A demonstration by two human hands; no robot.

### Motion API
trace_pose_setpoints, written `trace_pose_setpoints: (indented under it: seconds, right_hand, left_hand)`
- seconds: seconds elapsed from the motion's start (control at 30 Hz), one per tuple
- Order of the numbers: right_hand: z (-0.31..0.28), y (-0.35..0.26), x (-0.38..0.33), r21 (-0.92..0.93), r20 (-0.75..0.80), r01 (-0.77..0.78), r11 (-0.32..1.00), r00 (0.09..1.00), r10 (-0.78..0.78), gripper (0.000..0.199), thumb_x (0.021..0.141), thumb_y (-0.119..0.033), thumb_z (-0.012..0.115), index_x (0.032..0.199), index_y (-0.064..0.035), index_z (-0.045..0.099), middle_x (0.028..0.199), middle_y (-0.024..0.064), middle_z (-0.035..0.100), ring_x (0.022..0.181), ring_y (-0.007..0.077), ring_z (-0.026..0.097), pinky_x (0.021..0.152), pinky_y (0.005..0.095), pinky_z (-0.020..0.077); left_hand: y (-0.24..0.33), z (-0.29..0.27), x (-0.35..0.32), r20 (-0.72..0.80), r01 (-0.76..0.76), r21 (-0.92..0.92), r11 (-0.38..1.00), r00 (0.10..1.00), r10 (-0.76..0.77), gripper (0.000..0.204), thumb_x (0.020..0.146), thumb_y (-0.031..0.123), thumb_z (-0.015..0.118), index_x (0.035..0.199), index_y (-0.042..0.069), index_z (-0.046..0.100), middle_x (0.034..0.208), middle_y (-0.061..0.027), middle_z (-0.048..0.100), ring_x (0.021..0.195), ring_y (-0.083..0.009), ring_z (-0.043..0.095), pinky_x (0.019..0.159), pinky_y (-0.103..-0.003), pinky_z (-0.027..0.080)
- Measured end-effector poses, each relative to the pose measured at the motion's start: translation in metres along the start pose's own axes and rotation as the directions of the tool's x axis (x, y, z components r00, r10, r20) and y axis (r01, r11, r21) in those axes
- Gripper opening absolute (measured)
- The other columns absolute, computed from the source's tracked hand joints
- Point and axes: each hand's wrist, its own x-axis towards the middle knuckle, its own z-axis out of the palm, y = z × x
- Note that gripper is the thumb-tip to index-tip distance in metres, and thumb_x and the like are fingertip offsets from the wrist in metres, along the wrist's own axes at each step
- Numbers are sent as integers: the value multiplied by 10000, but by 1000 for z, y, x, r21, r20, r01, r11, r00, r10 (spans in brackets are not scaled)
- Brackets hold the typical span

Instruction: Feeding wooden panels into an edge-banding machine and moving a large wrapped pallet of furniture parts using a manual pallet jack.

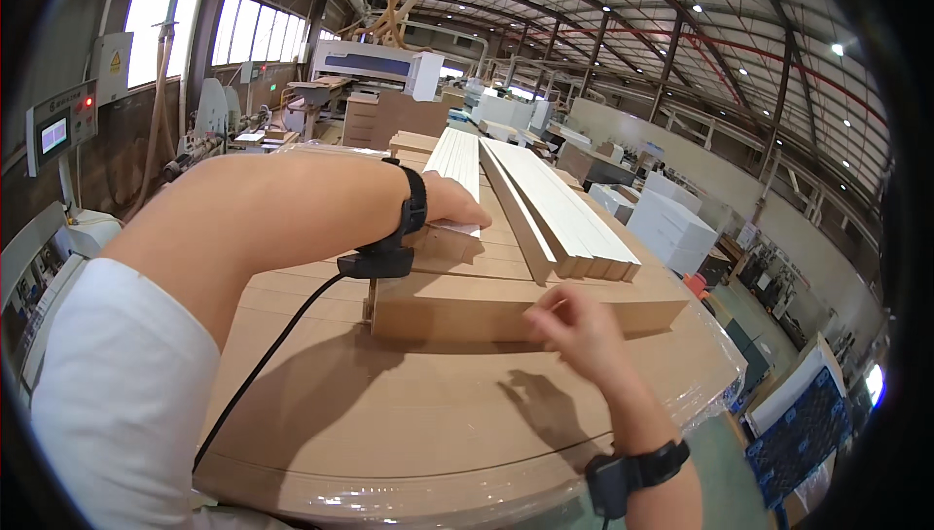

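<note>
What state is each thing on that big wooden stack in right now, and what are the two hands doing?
Left hand: reaching forward, resting on the white strips.
Right hand: fingers bent, touching the brown board's near face.
Brown board: standing on its long edge across the stack.
White strips: lying side by side, some leaning.
Big stack of brown panels: flat, wrapped in clear film at the rim.
Wall screen: lit.

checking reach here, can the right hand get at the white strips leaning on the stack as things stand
Probably yes. The right hand is at the near edge of the brown board, and the white strips lie just beyond it with nothing lying between. The left hand rests on a separate white stack, off to the side.
</note>
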Motion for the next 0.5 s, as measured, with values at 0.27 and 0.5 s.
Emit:
trace_pose_setpoints:
  seconds: [0.27,0.5]
  right_hand:
    - [44,-1,-21,-263,111,245,933,969,-223,625,765,-381,640,1187,39,448,1215,221,413,1059,344,501,897,377,412]
    - [51,-15,-13,-300,82,93,949,994,-72,580,770,-394,631,1124,38,475,1118,231,432,1020,358,512,888,382,414]
  left_hand:
    - [-13,0,-11,-75,141,23,990,987,-139,561,663,537,528,998,101,641,1074,-146,593,934,-261,582,768,-311,446]
    - [-21,5,-26,-91,94,68,993,992,-87,640,640,561,527,1063,89,617,1124,-149,570,1044,-285,534,847,-329,422]
